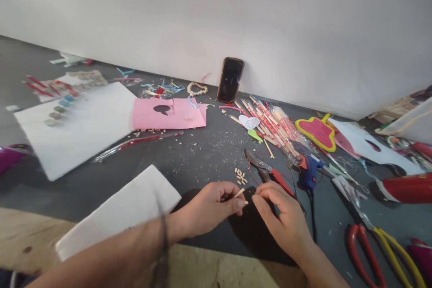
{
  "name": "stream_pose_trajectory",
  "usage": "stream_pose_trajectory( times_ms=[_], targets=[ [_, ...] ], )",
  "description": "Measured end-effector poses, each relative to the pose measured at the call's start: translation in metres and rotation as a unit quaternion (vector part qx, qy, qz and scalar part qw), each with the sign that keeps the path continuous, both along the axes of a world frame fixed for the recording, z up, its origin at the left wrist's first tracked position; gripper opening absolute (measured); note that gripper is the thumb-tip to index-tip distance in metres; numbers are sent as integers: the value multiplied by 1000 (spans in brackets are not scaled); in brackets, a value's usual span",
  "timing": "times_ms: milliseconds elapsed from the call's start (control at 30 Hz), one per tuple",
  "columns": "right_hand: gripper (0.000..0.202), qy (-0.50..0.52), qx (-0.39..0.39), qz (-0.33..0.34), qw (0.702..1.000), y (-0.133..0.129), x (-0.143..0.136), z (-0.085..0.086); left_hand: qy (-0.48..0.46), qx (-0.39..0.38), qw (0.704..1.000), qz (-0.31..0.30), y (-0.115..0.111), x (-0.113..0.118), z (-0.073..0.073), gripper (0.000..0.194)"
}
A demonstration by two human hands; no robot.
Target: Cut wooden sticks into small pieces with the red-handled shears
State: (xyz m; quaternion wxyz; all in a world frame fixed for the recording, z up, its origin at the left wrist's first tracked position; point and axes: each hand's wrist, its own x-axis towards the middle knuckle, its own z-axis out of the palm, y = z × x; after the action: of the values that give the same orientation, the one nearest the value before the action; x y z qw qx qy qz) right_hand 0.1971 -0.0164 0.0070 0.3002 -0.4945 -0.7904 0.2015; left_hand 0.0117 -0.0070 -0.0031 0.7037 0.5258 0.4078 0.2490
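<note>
Pinching a little stick (239, 193) near the table's (202, 153) front edge, left hand (209, 207) holds it steady; right hand (278, 216) curls shut on its tip.

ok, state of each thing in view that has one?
left hand: pinching a small wooden stick
right hand: fingertips closed at the stick's tip
pliers: lying flat, jaws closed
phone: leaning on wall, screen dark
glue gun: lying on its side
scissors: handles spread apart
pink paper: flat, shape cut out

Short pale wooden stick piece (239, 193), tilted, pinched in left thumb and fingers, tip near right fingertips
</note>
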Motion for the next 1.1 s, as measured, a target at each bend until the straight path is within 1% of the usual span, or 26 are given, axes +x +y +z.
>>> stream_pose_trajectory(
  times_ms=[133,233,333,433,533,733,867,1000,1100],
  targets=[
    [3,66,-30,24,997,-2,-2,2,-16,-20,1000,-3,1,1,-1,29],
    [6,76,-56,33,995,-4,-5,1,-17,-18,1000,0,-1,1,-4,29],
    [8,71,-70,13,995,-4,-5,0,-11,-13,1000,-6,-1,1,-2,30],
    [9,68,-72,-6,995,-4,-2,0,-15,-19,999,-22,-2,1,3,34],
    [10,64,-76,-3,995,-4,-2,-1,-9,-12,999,-32,-2,0,5,35],
    [11,53,-47,-7,997,-3,-5,-2,3,23,999,-39,-1,-1,6,33],
    [12,46,-31,0,998,-3,-7,-1,16,32,999,-37,-2,-1,4,33],
    [13,49,-34,2,998,-3,-9,1,21,49,998,-33,-3,0,2,30],
    [13,54,-40,6,998,-4,-8,2,23,69,997,-31,-3,0,3,29]
  ],
)
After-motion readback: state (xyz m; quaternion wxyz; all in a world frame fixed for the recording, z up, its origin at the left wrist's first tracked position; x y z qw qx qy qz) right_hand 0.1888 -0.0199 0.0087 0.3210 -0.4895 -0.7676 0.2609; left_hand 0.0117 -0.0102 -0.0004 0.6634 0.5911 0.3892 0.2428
